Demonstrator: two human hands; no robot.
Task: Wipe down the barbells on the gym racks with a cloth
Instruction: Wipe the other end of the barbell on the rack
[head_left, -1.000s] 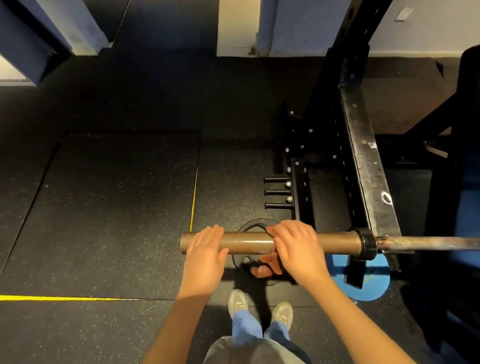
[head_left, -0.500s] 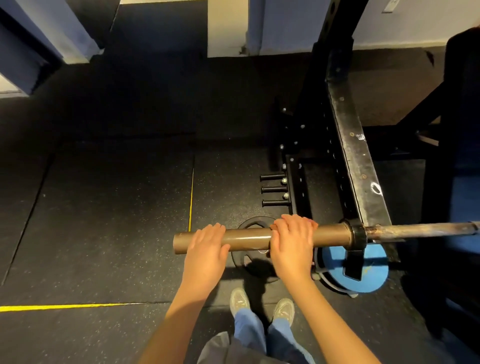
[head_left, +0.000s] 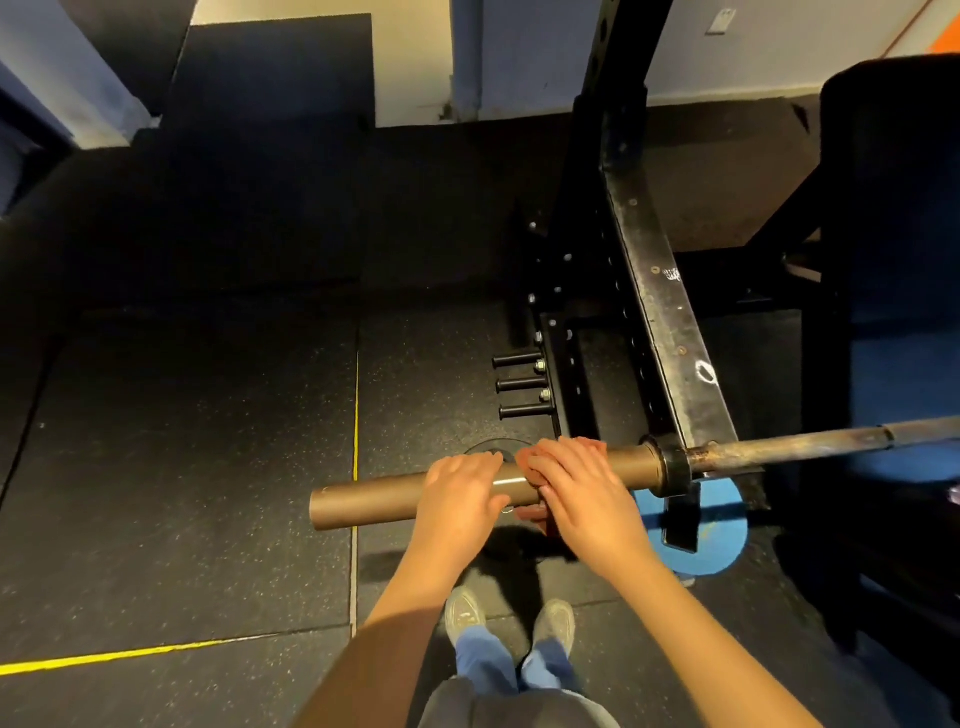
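Black rubber floor (head_left: 182, 467) with yellow lines (head_left: 104, 657) spreads beneath my hands. The black rack (head_left: 670, 322) rises just beyond my right hand (head_left: 576, 493), carrying the barbell (head_left: 374, 499). My left hand (head_left: 460, 493) curls over its sleeve, and my right, just beside it, wraps the reddish cloth (head_left: 532, 514) round it.

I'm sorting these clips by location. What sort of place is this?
Most likely a gym: a barbell sits on a black steel rack, a blue weight plate lies below, and the floor is rubber matting.
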